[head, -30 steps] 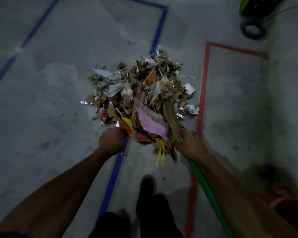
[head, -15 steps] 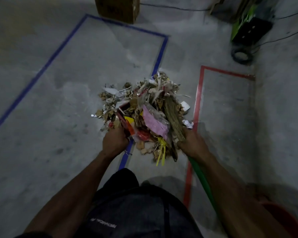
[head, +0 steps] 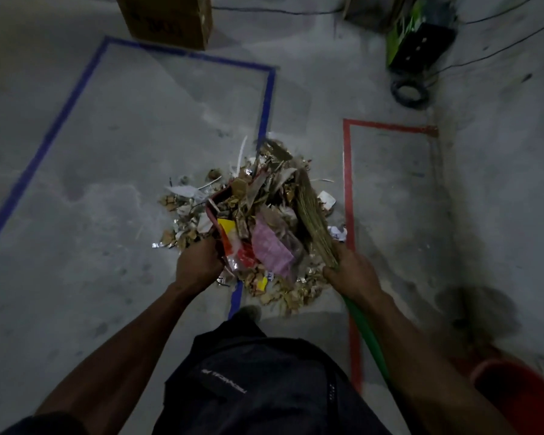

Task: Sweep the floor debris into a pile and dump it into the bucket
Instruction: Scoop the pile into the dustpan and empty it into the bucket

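Both hands carry a heap of debris (head: 258, 224) above the concrete floor (head: 107, 183). Left hand (head: 198, 265) is closed around the edge of a red flat piece (head: 215, 211) under the heap's left side. Right hand (head: 350, 274) grips the broom (head: 313, 221) where straw bristles meet the green handle (head: 366, 334), bristles pressed against the heap's right side. More scraps lie on the floor below, between blue tape (head: 266, 102) and red tape (head: 346, 171). The red bucket (head: 522, 394) stands at lower right, well apart.

Shorts (head: 264, 387): a small white brand mark, upside down to the camera, letters not legible.
Cardboard box (head: 167, 20): dark print, possibly numbers, too blurred to read.
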Action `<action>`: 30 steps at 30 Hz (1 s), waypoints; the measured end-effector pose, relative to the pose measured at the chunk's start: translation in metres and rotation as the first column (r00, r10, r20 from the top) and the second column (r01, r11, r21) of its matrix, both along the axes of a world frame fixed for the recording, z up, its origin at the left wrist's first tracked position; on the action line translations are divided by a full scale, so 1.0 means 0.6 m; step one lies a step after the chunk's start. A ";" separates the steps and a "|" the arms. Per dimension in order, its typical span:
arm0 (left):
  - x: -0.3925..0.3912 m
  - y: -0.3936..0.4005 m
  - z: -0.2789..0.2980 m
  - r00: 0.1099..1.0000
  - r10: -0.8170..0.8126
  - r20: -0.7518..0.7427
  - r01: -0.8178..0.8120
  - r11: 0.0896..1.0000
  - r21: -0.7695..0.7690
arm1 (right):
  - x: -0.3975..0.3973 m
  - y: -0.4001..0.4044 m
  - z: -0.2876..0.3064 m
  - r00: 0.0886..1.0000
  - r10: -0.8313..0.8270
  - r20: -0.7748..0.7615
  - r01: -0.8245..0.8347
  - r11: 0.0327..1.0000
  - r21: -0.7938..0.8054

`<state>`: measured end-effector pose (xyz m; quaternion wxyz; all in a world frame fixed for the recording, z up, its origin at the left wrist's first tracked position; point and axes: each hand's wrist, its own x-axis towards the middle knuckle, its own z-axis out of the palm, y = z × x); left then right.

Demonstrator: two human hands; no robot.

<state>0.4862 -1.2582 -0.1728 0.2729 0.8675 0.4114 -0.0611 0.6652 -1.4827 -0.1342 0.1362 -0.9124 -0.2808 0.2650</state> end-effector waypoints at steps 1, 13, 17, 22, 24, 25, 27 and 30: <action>0.005 0.018 0.000 1.000 -0.006 0.004 0.006 1.000 -0.009 | 0.001 0.012 0.003 1.000 -0.013 0.015 0.013 1.000 0.000; 0.070 0.111 0.023 0.984 -0.152 0.091 0.148 0.988 0.052 | -0.015 0.056 0.064 0.972 -0.203 0.118 0.207 0.978 -0.025; 0.086 0.118 0.021 0.975 -0.207 0.075 0.201 0.977 0.076 | -0.026 0.047 0.084 0.961 -0.231 0.152 0.234 0.972 -0.007; 0.093 0.105 0.023 0.947 -0.303 0.111 0.294 0.952 0.084 | -0.046 0.002 0.079 0.934 -0.327 0.146 0.333 0.943 -0.021; 0.095 0.090 0.025 0.932 -0.339 0.130 0.329 0.940 0.087 | -0.062 -0.021 0.075 0.917 -0.372 0.142 0.378 0.925 -0.021; 0.096 0.081 0.029 0.923 -0.357 0.142 0.347 0.933 0.092 | -0.072 -0.033 0.074 0.907 -0.393 0.150 0.400 0.916 -0.018; 0.097 0.058 0.036 0.903 -0.399 0.158 0.387 0.917 0.099 | -0.094 -0.061 0.069 0.881 -0.430 0.198 0.441 0.897 -0.014; 0.099 0.016 0.045 0.863 -0.474 0.174 0.462 0.880 0.109 | -0.129 -0.111 0.060 0.830 -0.497 0.253 0.511 0.859 0.012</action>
